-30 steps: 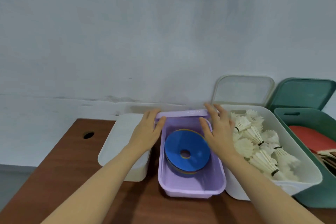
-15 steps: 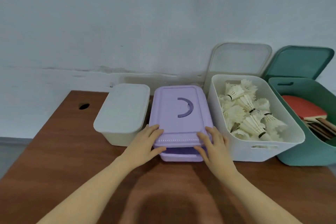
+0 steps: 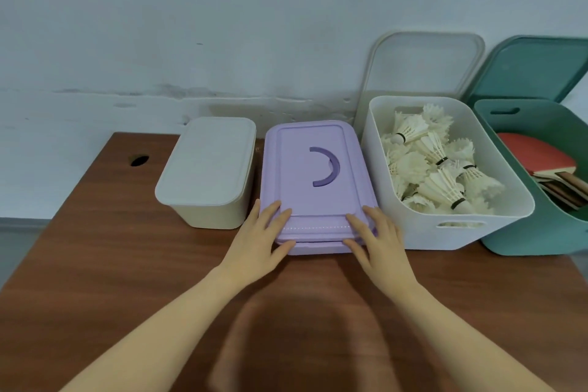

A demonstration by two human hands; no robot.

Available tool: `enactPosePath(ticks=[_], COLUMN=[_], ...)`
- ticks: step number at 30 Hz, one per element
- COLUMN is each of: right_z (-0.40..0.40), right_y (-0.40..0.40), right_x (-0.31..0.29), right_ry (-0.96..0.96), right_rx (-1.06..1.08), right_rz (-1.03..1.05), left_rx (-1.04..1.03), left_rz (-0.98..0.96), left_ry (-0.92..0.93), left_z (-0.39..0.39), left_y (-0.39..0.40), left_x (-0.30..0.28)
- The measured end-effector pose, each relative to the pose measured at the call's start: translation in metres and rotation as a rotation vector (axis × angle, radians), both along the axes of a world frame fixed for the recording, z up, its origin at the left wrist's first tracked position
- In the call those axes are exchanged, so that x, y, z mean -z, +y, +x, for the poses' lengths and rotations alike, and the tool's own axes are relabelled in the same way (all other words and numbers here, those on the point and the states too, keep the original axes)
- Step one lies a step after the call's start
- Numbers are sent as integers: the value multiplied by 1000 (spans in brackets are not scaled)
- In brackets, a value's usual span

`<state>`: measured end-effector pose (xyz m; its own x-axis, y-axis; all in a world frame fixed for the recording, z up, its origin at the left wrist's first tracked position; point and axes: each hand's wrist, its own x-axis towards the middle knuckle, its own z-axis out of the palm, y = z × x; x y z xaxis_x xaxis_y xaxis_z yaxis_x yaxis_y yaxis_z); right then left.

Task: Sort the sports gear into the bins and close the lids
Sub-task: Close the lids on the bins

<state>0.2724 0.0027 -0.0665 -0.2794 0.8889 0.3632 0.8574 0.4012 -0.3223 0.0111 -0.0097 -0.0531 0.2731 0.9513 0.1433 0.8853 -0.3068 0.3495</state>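
Note:
A purple bin sits mid-table with its purple lid (image 3: 311, 175) lying flat on top; the lid has a darker curved handle. My left hand (image 3: 261, 242) grips the lid's near left corner, fingers on top and thumb under the rim. My right hand (image 3: 378, 242) holds the near right corner the same way. To the right stands an open white bin (image 3: 445, 232) filled with several white shuttlecocks (image 3: 436, 165). Further right, an open green bin (image 3: 541, 239) holds red table tennis paddles (image 3: 541, 159).
A closed white bin (image 3: 210, 175) stands left of the purple one. A clear lid (image 3: 423, 64) and a green lid (image 3: 534, 67) lean on the wall behind their bins. The brown table (image 3: 127, 264) has a cable hole (image 3: 139, 160) at its far left.
The purple lid came down from upright at the back to flat on the bin, hiding the blue discs. Both hands slid to its near edge and pressed it lower.

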Motion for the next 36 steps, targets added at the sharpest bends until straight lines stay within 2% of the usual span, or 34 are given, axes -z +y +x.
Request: enactPosePath(ticks=[8, 12, 14, 17, 19, 26, 36], right_z=[0, -11, -20, -38, -44, -30, -26], right_y=[-2, -5, -6, -8, -10, -2, -8], right_x=[1, 8, 11, 13, 11, -3, -8], right_ry=[161, 228, 262, 275, 254, 144, 220], right_rx=[-22, -29, -14, 15, 34, -5, 41], right_rz=[-76, -72, -73, -56, -32, 51, 38], left_rx=[-7, 25, 38, 17, 3, -61, -30], left_rz=[107, 131, 87, -140, -191, -59, 55], left_ry=[-77, -41, -30, 0, 34, -289, -382], left_z=[4, -7, -16, -24, -25, -16, -10], left_y=[-3, 0, 4, 7, 8, 4, 12], left_x=[-2, -5, -9, -15, -15, -14, -15])
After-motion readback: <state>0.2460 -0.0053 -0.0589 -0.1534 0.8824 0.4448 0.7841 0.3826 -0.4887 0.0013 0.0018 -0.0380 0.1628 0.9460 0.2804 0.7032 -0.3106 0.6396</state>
